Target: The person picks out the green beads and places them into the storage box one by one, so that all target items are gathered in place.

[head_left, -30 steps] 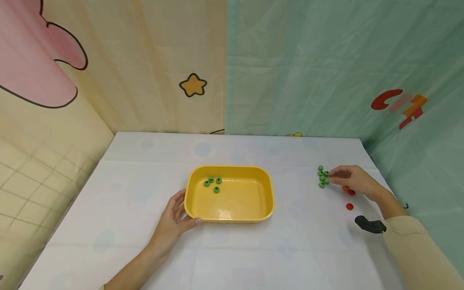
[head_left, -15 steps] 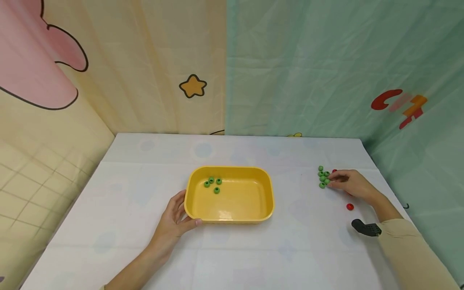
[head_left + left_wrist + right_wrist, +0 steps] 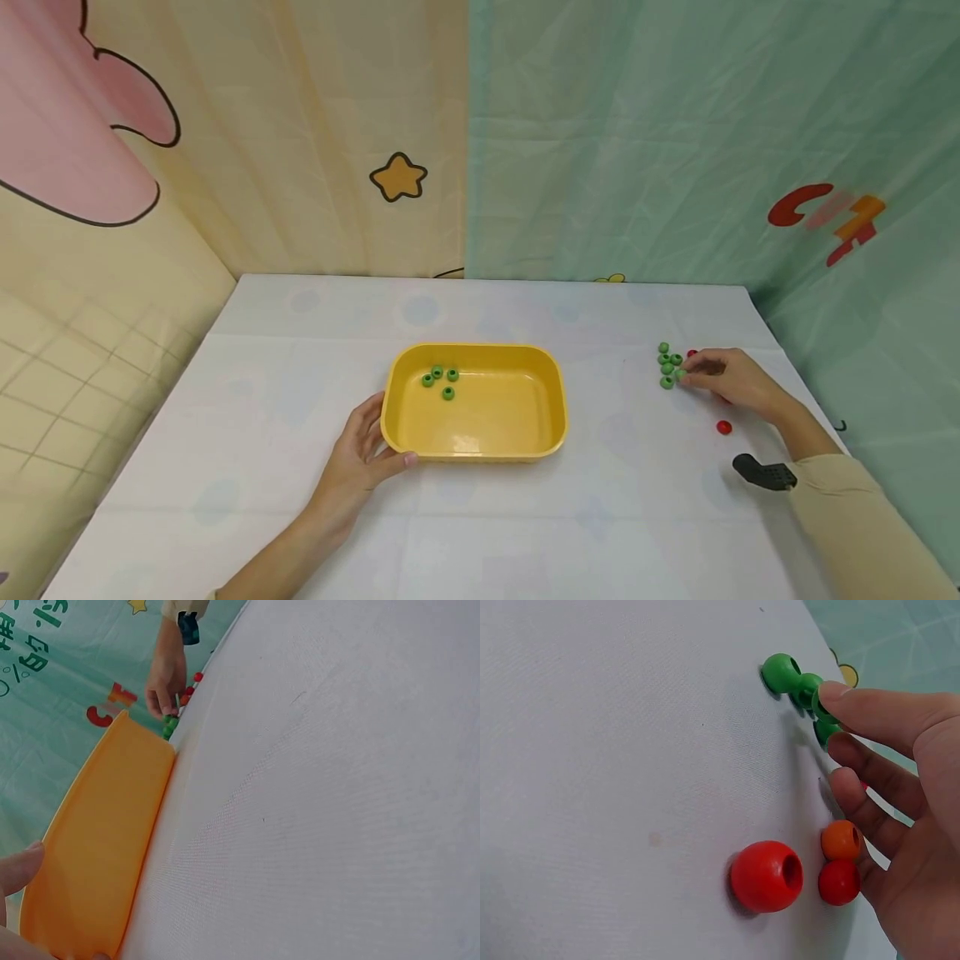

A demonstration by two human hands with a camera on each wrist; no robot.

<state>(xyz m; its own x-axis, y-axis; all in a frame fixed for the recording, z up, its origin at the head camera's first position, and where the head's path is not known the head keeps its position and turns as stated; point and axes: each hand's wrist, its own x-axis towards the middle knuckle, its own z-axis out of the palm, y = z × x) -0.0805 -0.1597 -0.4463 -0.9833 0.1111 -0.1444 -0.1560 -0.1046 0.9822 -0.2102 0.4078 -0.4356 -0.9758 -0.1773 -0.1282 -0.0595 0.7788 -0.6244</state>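
Note:
My left hand [image 3: 352, 458] grips the left end of a yellow tray [image 3: 510, 417], thumb over the front rim. Several green beads [image 3: 448, 393] lie inside, toward its left. At the right of the table my right hand [image 3: 735, 382] pinches a green bead [image 3: 823, 711] between thumb and finger, at the edge of a cluster of green beads [image 3: 667, 382]. Beneath that hand are an orange bead [image 3: 841, 841] and a red bead [image 3: 839, 883], mostly covered in the head view. A nearer red bead [image 3: 765, 876] sits apart, its hole facing sideways.
A white patterned cloth [image 3: 480, 533] covers the table. Printed curtains [image 3: 600, 150] hang behind and along both sides. Another red bead [image 3: 692, 353] shows just behind the right hand's fingers. A black strap piece [image 3: 763, 473] sticks out from the right sleeve.
The right hand has lowered slightly onto the green cluster, and the pinched green bead has shifted a little rightward with it. The left hand and tray stay put.

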